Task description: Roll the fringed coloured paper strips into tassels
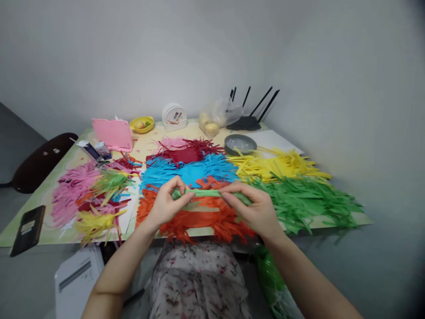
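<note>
A narrow rolled green strip point(206, 193) of paper-like material is stretched level between my two hands. My left hand point(170, 200) pinches one end between thumb and fingers, and my right hand point(252, 207) grips the other. Beneath them lies orange fringed material point(197, 218). Behind it are layers of blue fringe point(192, 173) and dark red fringe point(187, 154). To the right spread a green fringed pile point(308, 199) and a yellow one point(279, 167). My fingers partly hide the strip's ends.
At left lie pink fringe point(75, 188), a mixed pile point(114, 184) and a phone point(29, 227). Along the back stand a pink tablet case point(114, 135), yellow bowl point(142, 125), white holder point(174, 119), bagged round items point(210, 127), grey round dish point(239, 144) and black router point(244, 123).
</note>
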Motion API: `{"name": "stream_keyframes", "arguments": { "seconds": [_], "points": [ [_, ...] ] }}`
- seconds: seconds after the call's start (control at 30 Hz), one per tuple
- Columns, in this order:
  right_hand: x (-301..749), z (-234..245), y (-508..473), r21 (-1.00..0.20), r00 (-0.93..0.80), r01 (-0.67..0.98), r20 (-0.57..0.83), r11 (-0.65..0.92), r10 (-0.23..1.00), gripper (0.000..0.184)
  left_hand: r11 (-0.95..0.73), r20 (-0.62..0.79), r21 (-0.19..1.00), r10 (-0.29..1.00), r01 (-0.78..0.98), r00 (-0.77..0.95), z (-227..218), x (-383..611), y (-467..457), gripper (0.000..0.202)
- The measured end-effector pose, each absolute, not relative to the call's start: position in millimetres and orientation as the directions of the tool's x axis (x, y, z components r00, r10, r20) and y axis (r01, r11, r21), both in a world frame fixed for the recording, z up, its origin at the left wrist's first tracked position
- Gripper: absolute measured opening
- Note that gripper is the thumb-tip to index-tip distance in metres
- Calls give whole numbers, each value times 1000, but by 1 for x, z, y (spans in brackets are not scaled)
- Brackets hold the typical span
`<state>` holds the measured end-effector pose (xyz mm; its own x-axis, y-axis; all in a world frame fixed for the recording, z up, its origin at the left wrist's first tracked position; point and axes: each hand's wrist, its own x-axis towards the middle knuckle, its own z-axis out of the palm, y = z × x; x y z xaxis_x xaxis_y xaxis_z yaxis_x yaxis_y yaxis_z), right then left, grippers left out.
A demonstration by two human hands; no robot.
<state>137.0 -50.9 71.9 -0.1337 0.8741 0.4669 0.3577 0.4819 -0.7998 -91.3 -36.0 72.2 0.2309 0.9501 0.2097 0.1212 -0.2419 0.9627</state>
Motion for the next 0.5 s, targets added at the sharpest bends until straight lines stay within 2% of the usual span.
{"name": "stream_keyframes", "arguments": {
  "seconds": [0.1,0.17,0.23,0.3,0.37,0.43,0.5],
  "points": [
    [139,74,-50,-728,-171,496,452,473,875,20,-383,296,873,909,303,295,73,-94,-34,14],
    [140,74,-50,-712,-191,536,421,453,887,14,-454,327,798,879,396,347,74,-96,-33,12],
    [141,74,-49,-747,-187,509,389,427,902,9,-449,311,789,880,420,359,77,-98,-32,9],
    [141,74,-50,-839,-175,399,328,372,928,11,-352,229,878,904,324,361,80,-98,-33,15],
    [139,73,-51,-931,-167,233,246,280,955,14,-176,112,975,917,138,382,81,-97,-35,19],
    [138,72,-52,-974,-156,104,182,199,971,16,-20,32,999,915,-33,403,80,-96,-37,21],
    [137,70,-52,-985,-153,47,157,166,976,19,63,-4,989,914,-132,405,77,-94,-37,25]
  ]
}}
